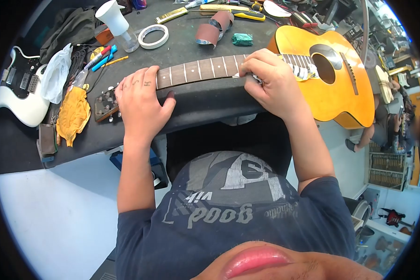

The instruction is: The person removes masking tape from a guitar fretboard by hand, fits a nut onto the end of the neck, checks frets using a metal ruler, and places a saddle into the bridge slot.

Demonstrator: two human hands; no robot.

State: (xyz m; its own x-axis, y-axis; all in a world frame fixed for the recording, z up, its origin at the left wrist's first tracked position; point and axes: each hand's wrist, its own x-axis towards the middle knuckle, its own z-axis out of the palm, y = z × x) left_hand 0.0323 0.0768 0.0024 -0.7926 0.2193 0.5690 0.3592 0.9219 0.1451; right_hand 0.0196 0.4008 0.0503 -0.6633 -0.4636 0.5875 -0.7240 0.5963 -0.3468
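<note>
- Along the worktop's (186,37) near edge lies the acoustic guitar (347,102), its body at two o'clock, its headstock (106,107) near ten.
- At ten o'clock the left hand (142,100) lies over the neck beside the headstock, thumb spread from the fingers; whether this grip clamps, I cannot tell. If it only rests there, uneven pressure could let the neck rock.
- Between one and two o'clock, the right hand's (268,81) fingertips are drawn together on a small whitish piece (255,80), too hidden to identify. A slip toward two o'clock could carry them past the fretboard (198,71) and, I judge, scuff the top.
- White-and-yellow covering (304,73) sits beside the soundhole (324,68); knuckles catching its loose-looking edge might lift it and bare the finish.
- The lower bout seems to overhang the worktop, so a hard push toward four o'clock could tip or slide the guitar.
- At twelve, sandpaper rolls (206,34) lie apart from the neck; grit shed from them could scratch the lacquer.
</note>
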